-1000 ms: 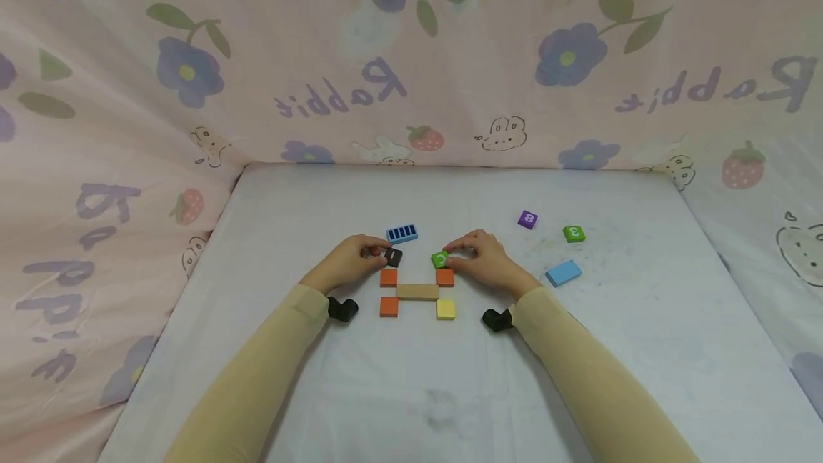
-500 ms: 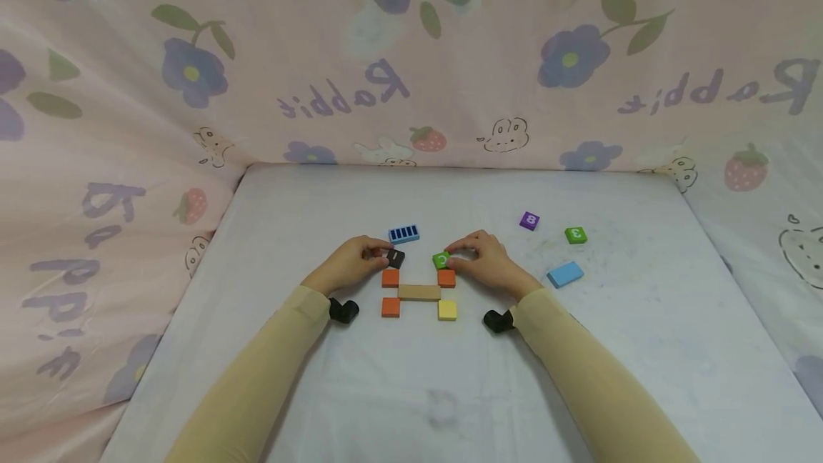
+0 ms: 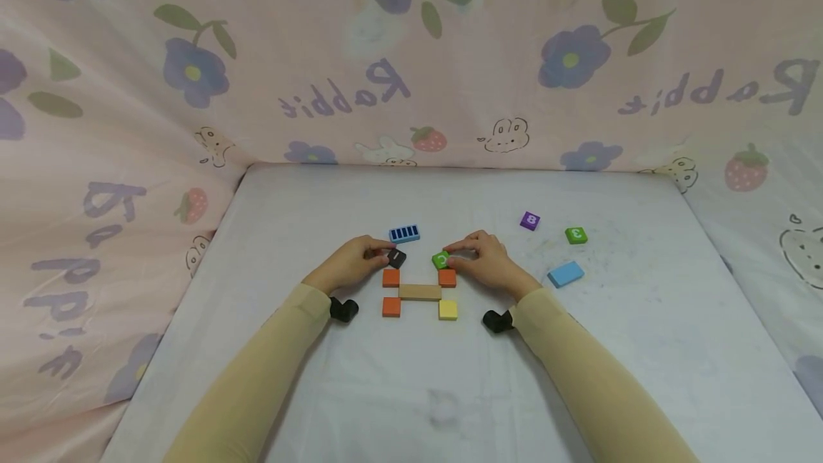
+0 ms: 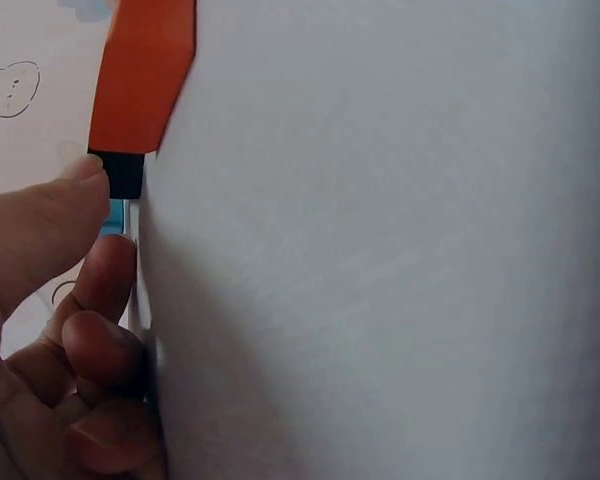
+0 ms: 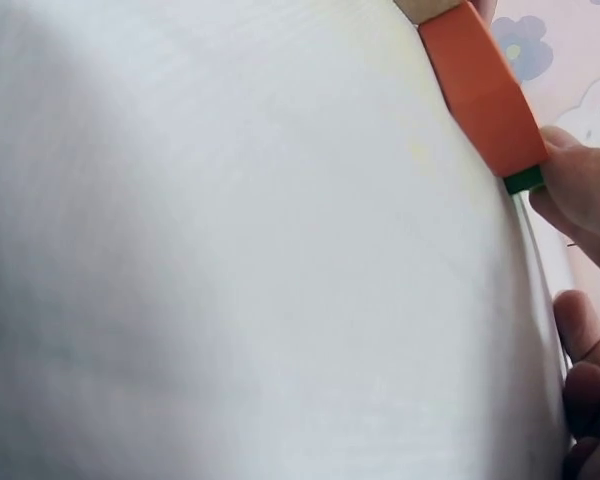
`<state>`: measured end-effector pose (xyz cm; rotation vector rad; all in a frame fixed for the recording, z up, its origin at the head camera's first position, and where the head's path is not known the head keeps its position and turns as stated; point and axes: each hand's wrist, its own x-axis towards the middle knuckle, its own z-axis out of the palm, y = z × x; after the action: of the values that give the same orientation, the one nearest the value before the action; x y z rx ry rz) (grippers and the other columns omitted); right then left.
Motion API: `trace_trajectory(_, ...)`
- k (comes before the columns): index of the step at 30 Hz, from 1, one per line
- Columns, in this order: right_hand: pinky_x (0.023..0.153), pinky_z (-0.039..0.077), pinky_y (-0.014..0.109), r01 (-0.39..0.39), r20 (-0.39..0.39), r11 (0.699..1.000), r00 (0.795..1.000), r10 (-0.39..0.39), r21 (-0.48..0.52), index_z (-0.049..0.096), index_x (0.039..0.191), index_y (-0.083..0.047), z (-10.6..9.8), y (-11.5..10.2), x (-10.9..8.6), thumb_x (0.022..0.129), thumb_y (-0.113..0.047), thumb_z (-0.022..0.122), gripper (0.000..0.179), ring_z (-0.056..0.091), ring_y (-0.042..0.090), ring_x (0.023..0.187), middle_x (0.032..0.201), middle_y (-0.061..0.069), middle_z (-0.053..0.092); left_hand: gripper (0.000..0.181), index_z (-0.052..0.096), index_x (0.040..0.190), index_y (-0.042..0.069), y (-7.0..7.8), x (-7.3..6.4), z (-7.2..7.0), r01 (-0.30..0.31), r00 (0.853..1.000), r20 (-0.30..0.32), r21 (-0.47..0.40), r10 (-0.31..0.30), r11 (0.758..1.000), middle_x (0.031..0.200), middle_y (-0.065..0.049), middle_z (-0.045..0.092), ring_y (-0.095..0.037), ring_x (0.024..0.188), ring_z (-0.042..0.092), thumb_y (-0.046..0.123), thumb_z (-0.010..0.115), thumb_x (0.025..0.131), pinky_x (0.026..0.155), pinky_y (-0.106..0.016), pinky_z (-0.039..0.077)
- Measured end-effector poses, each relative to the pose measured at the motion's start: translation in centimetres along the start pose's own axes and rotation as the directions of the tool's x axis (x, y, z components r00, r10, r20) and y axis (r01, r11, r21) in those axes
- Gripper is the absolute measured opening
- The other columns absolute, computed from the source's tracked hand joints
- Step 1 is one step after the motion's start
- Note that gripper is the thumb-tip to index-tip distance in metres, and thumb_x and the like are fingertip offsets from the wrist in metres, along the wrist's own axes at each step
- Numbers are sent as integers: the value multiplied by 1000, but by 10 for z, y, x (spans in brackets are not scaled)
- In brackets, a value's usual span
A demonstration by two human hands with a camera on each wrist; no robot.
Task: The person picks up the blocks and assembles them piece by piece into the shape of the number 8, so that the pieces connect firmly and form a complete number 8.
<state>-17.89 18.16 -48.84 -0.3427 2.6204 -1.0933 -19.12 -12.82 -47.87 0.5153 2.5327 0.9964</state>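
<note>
In the head view my left hand [image 3: 347, 263] pinches a small black tile [image 3: 396, 258] with a white mark, between thumb and fingers. Opposite it, a green tile [image 3: 440, 259] with a white character is pinched by my right hand [image 3: 484, 261]. Just below the two tiles lie an orange block [image 3: 391, 278] and a second orange block [image 3: 446, 278]. A plain wooden bar [image 3: 420, 293] runs between them and the lower pair, a third orange block [image 3: 391, 307] and a yellow block [image 3: 448, 310]. The left wrist view shows my thumb on the black tile [image 4: 126, 176], beside an orange block [image 4: 145, 80].
A light blue block with dark stripes [image 3: 404, 234] lies just beyond my left fingertips. Farther right are a purple numbered tile [image 3: 530, 221], a green numbered tile [image 3: 576, 235] and a plain blue block [image 3: 566, 274]. Patterned cloth [image 3: 450, 106] rises behind the white table.
The black tile has turned slightly in my left fingers. The green tile has shifted a little left with my right fingers. The head view has moved very slightly; the other blocks stay put.
</note>
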Motion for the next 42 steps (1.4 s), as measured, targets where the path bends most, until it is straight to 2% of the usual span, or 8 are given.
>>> trace_trajectory(17, 95, 27, 51, 8, 2, 1000, 1000, -8, -4, 69, 118, -36, 0, 1, 0, 90, -47, 65, 30, 35, 29, 115, 123, 4, 47, 36, 60, 133, 26, 1, -3, 0, -22, 1000, -2, 14, 22, 1000, 101, 3, 58, -19, 93, 52, 26, 60, 98, 85, -36, 44)
trace_trajectory(29, 94, 27, 50, 12, 3, 1000, 1000, -12, -12, 70, 117, -35, 1, 2, 0, 89, -47, 66, 31, 36, 27, 114, 120, 4, 47, 35, 60, 133, 26, 0, -4, 1, -15, 1000, -2, 10, 15, 1000, 103, 3, 58, -19, 95, 52, 28, 60, 97, 87, -37, 43)
trace_trajectory(42, 95, 25, 49, 12, -12, 1000, 1000, -13, -25, 70, 117, -34, 2, 1, 0, 89, -46, 66, 30, 36, 27, 112, 119, 4, 47, 36, 59, 134, 27, -1, -4, 1, -1, 1000, -10, 8, 1, 1000, 102, 3, 58, -18, 92, 51, 27, 60, 98, 83, -36, 43)
